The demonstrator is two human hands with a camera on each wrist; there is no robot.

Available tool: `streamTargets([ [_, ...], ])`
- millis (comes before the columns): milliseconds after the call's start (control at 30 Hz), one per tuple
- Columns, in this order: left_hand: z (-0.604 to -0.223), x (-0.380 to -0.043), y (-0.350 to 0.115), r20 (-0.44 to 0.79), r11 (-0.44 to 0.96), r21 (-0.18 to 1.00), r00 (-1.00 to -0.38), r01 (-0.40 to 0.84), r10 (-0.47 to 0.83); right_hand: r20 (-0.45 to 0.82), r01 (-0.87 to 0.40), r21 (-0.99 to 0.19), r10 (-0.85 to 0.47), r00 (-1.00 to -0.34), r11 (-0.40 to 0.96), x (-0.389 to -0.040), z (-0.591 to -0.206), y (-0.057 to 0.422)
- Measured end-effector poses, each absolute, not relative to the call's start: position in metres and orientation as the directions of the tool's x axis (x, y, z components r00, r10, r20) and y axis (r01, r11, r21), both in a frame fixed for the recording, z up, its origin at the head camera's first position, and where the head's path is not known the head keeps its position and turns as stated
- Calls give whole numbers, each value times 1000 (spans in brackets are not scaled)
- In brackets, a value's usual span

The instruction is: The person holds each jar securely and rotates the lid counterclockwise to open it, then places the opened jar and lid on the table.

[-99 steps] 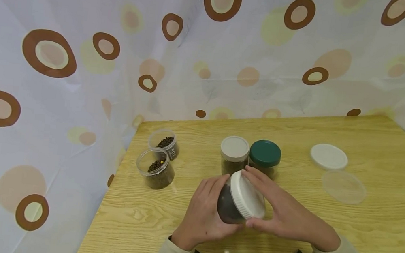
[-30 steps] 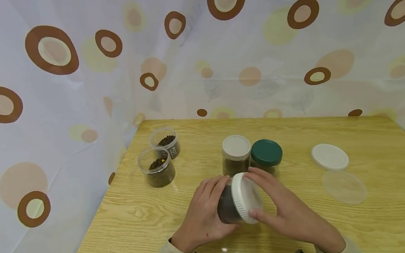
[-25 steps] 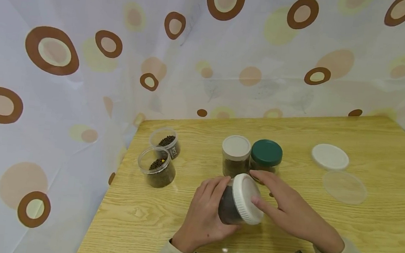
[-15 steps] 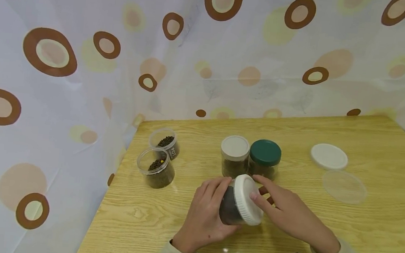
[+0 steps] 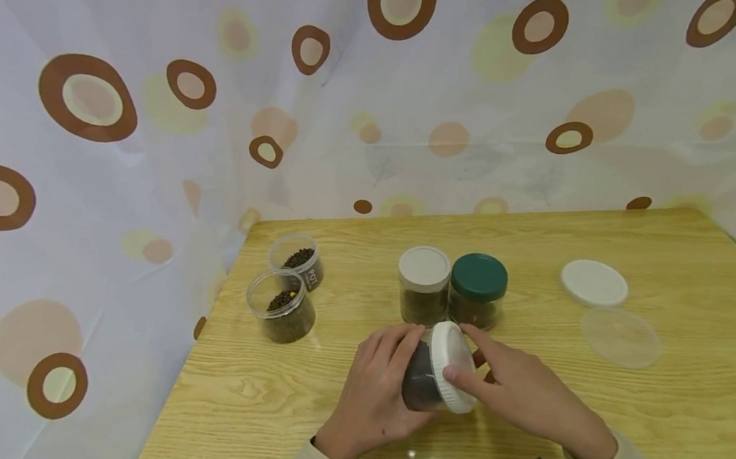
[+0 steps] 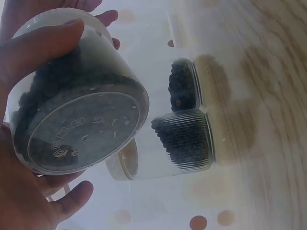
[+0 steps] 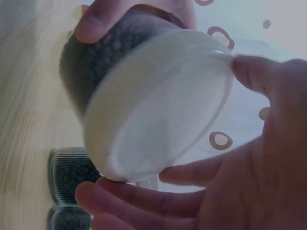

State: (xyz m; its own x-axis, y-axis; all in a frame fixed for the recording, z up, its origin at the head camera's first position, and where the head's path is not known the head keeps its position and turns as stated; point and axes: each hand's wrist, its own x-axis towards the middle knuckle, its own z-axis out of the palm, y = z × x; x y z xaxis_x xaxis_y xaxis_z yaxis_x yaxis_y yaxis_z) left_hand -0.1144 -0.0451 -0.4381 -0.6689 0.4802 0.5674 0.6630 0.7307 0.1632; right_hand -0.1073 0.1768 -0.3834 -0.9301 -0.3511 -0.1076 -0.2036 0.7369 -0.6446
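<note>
My left hand [image 5: 372,389] grips a clear plastic jar [image 5: 421,382] around its body, its fingers and thumb on opposite sides. Dark pellets show through the wall, and moulded marks are visible on its base [image 6: 86,127] in the left wrist view. The jar is tilted, with its ribbed white screw lid [image 5: 456,349] facing right. My right hand [image 5: 525,392] holds that lid by its edge. In the right wrist view the thumb touches one side of the lid [image 7: 165,112] and the fingers lie along the opposite rim.
Behind my hands stand a white-lidded jar [image 5: 425,270] and a green-lidded jar [image 5: 479,279], side by side. Two open clear tubs of brown pellets, a nearer tub [image 5: 292,326] and a farther tub [image 5: 312,277], stand left. A white lid [image 5: 594,283] and a translucent disc [image 5: 621,337] lie right.
My right fingers and thumb have loosened from the lid, shifted round its edge and taken hold of it again. The jar in my left hand has moved slightly right and toward me.
</note>
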Motion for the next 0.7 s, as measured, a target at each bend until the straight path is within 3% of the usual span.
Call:
streamTargets([
  [300, -438, -114, -48, 563, 726, 188, -678, 661, 472, 206, -564, -541, -552, -808, 624, -103, -390, 182],
  [467, -435, -114, -48, 564, 728, 201, -685, 655, 461, 275, -621, -505, -570, -774, 600, -103, -391, 182],
  [700, -437, -115, -50, 552, 723, 228, -698, 653, 456, 272, -629, -508, -583, -766, 589, -104, -390, 182],
])
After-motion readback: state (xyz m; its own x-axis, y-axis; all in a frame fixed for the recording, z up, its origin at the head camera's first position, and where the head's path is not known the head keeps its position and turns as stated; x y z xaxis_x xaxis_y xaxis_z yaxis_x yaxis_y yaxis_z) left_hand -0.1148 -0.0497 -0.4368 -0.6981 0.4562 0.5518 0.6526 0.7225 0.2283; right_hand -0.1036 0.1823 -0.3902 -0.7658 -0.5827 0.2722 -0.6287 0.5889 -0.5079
